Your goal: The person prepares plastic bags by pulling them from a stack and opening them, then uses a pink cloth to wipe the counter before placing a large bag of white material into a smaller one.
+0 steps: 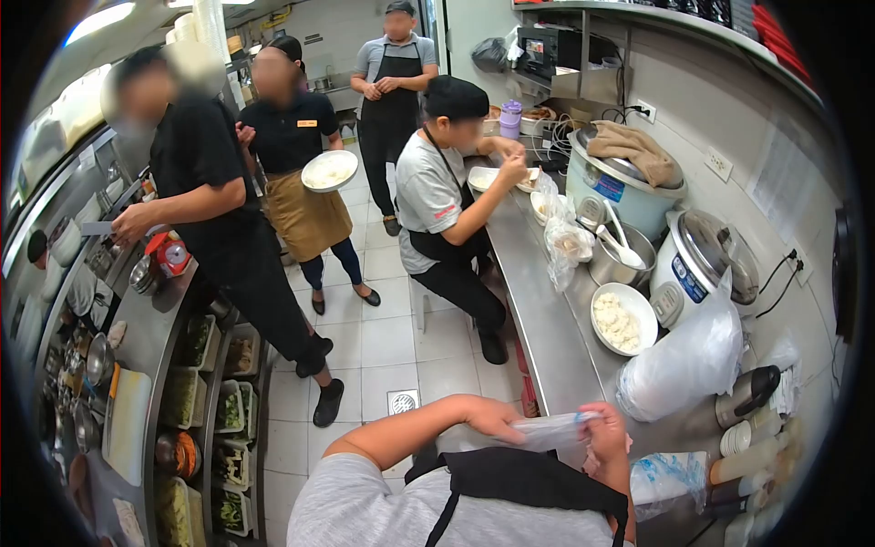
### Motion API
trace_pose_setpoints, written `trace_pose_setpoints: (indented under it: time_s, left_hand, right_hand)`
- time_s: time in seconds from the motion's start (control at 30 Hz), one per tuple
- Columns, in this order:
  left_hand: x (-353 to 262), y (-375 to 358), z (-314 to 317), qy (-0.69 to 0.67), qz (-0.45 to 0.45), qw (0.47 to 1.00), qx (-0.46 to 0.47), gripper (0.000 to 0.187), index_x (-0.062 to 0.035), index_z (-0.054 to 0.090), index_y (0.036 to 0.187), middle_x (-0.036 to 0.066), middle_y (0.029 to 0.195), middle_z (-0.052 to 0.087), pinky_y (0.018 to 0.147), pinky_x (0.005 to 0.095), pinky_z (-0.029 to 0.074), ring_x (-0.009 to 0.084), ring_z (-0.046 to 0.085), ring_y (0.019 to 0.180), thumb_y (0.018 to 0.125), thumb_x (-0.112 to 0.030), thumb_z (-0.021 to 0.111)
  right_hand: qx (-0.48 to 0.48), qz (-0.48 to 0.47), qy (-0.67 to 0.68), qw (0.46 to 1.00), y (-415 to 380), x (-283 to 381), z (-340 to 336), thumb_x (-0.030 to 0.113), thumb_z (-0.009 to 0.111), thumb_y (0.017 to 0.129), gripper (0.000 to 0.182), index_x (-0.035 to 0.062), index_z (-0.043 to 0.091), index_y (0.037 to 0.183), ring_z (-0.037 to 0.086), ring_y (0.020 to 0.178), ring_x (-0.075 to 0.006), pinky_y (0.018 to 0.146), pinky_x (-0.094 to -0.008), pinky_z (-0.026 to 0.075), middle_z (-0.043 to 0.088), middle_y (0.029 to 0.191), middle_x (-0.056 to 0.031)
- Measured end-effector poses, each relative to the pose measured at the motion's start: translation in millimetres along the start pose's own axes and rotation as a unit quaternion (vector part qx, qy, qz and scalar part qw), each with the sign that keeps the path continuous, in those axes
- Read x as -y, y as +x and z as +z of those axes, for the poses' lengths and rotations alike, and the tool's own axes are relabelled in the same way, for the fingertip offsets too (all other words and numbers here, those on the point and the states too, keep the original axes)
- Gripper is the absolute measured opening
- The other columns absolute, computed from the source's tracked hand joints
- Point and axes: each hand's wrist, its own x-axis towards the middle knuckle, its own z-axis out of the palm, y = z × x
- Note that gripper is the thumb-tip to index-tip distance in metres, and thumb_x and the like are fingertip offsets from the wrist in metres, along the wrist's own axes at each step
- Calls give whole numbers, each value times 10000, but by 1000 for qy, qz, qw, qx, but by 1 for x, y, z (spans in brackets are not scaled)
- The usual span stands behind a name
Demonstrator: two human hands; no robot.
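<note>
Up close, both hands grip a clear plastic bag (538,430) over the steel table (547,337).
Left hand (492,417) and right hand (606,438) are closed on the bag's ends, stretching it between them at chest height. Beyond, a white bowl (622,318) holds rice beside two rice cookers (702,264), a metal pot (620,260) and filled bags; co-workers stand on the tiled floor (383,346).

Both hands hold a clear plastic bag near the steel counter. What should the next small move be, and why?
Probably pull the bag's mouth open. The left hand and right hand each pinch one end of the clear plastic bag, which looks flat and stretched between them, just before the steel counter.
</note>
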Motion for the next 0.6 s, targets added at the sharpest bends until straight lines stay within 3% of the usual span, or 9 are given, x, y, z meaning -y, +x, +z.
trace_pose_setpoints:
  time_s: [0.03, 0.13, 0.23, 0.33, 0.4, 0.47, 0.5, 0.57, 0.6]
  left_hand:
    - [0, 2, 0, 12, -31, 999, 39, 419, 16, 519, 980, 85, 844, 562, 718, 291, 389, 139, 478, 753, 856, -368, 404]
    - [-6, 6, -4, -22, -61, 998, 13, 386, 37, 541, 915, 68, 764, 563, 696, 258, 385, 102, 455, 723, 864, -323, 410]
    - [-25, 4, -12, -74, -64, 995, 10, 378, 32, 551, 911, 65, 779, 575, 677, 255, 393, 110, 481, 740, 861, -317, 414]
    - [-23, 0, -18, -248, 149, 957, -20, 373, 26, 564, 880, 80, 770, 577, 653, 278, 415, 143, 519, 697, 861, -312, 407]
    - [-28, -5, -23, -422, 223, 876, -73, 368, 15, 569, 822, 118, 775, 578, 589, 314, 438, 185, 542, 638, 861, -306, 396]
    - [-31, 11, -35, -452, 353, 817, -53, 393, 11, 555, 781, 107, 678, 554, 491, 305, 431, 184, 519, 533, 871, -312, 351]
    - [-37, 19, -38, -498, 346, 792, -72, 429, -5, 551, 772, 67, 577, 512, 428, 278, 405, 183, 484, 457, 877, -340, 304]
    - [-48, 46, -50, -590, 367, 718, 43, 404, -22, 539, 910, 39, 639, 467, 376, 265, 348, 129, 415, 418, 888, -332, 281]
    - [-50, 63, -54, -595, 347, 725, -3, 405, -33, 530, 932, 41, 675, 474, 386, 273, 352, 127, 417, 425, 888, -342, 272]
  right_hand:
    - [-44, -3, 13, 999, -3, 5, -8, 82, 503, 774, 118, 36, 556, 868, 444, 501, -45, 461, -169, 373, 501, 604, 9]
    - [-68, -35, 7, 997, -10, 7, -24, 88, 487, 773, 104, 30, 547, 836, 392, 419, -33, 395, -153, 312, 490, 571, 17]
    - [-105, 11, 33, 994, -13, -1, -37, 89, 484, 772, 108, 32, 550, 835, 386, 437, -31, 403, -159, 312, 480, 567, 21]
    - [-84, 74, -18, 994, -17, -8, -41, 85, 472, 774, 107, 40, 568, 792, 421, 477, -50, 434, -191, 352, 479, 571, 23]
    - [-1, -171, -163, 972, -19, 1, -28, 115, 489, 777, 119, 47, 578, 737, 384, 447, -50, 410, -200, 303, 460, 537, 28]
    - [15, -211, -128, 969, -34, 11, -24, 173, 513, 778, 149, 47, 574, 726, 370, 428, -63, 399, -214, 290, 442, 513, 27]
    - [-3, -151, -8, 989, -42, 6, -31, 216, 530, 777, 179, 44, 565, 742, 375, 424, -77, 399, -223, 302, 434, 506, 23]
    - [-29, -73, 239, 968, -45, 9, -52, 302, 562, 775, 265, 37, 547, 775, 385, 415, -103, 399, -240, 325, 417, 491, 15]
    - [19, -120, 288, 950, -46, 27, -65, 323, 556, 775, 292, 36, 547, 829, 388, 415, -107, 402, -246, 332, 411, 492, 14]
